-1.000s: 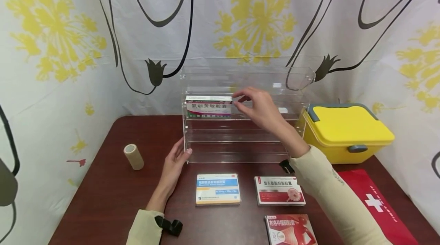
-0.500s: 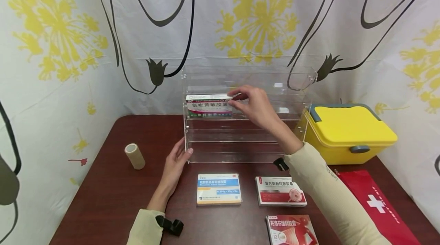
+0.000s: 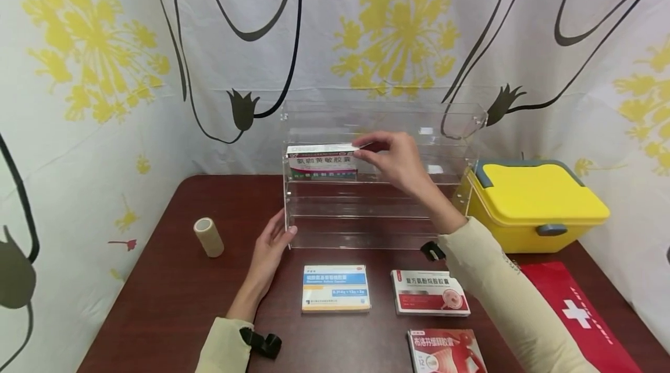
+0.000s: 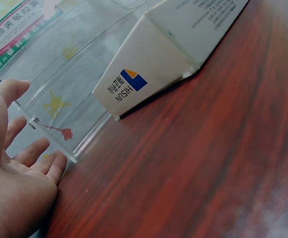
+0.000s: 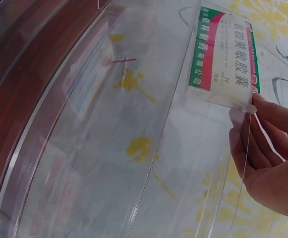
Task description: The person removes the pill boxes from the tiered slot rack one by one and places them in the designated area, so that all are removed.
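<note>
A white medicine box (image 3: 324, 163) with pink and green bands stands upright at the left end of a middle shelf in the clear acrylic rack (image 3: 356, 239). My right hand (image 3: 395, 157) pinches its right end, thumb in front and index finger at the top corner. The right wrist view shows those fingertips at the corner of the same medicine box (image 5: 220, 54). Low on the rack's left side, my left hand (image 3: 269, 251) holds the side panel's edge. In the left wrist view its thumb lies over the panel, and the other fingers are outside it.
In front of the rack lie a blue-and-white box (image 3: 336, 288), a white-and-red box (image 3: 430, 293) and a red box (image 3: 446, 351). A yellow case (image 3: 539, 198) and red first-aid pouch (image 3: 581, 315) are on the right. A beige roll (image 3: 209, 238) stands left.
My right hand's fingertips have moved onto the medicine box's right end, and the box sits slightly nearer the rack's left side. My left hand stays at the side panel. The view shifts slightly.
</note>
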`<action>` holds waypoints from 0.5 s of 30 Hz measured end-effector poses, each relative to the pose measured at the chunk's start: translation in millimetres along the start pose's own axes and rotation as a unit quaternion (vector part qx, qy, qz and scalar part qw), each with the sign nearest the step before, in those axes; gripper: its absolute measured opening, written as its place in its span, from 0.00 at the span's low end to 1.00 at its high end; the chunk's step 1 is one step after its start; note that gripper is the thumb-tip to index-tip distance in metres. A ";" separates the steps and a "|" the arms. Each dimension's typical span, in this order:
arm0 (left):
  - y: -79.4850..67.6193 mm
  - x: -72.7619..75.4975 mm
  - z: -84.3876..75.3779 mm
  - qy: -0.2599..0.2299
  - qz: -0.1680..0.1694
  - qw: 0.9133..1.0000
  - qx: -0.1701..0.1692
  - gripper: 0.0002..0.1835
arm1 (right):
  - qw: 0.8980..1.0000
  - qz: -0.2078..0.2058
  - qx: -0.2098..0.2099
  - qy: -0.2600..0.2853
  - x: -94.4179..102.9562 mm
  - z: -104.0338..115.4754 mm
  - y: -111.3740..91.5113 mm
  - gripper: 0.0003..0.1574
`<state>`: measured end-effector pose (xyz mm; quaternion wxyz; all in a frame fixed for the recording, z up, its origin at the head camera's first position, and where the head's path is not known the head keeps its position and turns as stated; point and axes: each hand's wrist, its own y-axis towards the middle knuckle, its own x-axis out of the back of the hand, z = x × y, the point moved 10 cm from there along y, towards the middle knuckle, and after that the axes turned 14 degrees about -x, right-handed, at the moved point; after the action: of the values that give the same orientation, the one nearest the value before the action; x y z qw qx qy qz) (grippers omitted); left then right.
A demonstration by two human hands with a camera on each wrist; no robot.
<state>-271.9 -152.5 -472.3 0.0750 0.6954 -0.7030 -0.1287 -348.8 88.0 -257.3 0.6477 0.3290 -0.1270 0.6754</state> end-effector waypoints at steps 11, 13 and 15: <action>-0.9 -3.9 -3.0 -0.003 0.006 1.000 -0.007 0.33 | 0.998 -0.034 0.037 0.036 37.5 11.2 -0.8 0.09; -1.4 -3.5 -3.0 -0.001 0.007 1.000 -0.006 0.33 | 0.997 -0.045 0.046 0.037 47.8 17.2 -1.6 0.10; -1.7 -2.9 -3.0 0.002 0.007 1.000 -0.005 0.33 | 0.996 -0.059 0.058 0.036 57.5 24.7 -3.5 0.10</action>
<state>-269.4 -149.8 -469.8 0.0806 0.6901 -0.7073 -0.1300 -335.3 119.2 -204.7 0.6704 0.3487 -0.0446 0.6534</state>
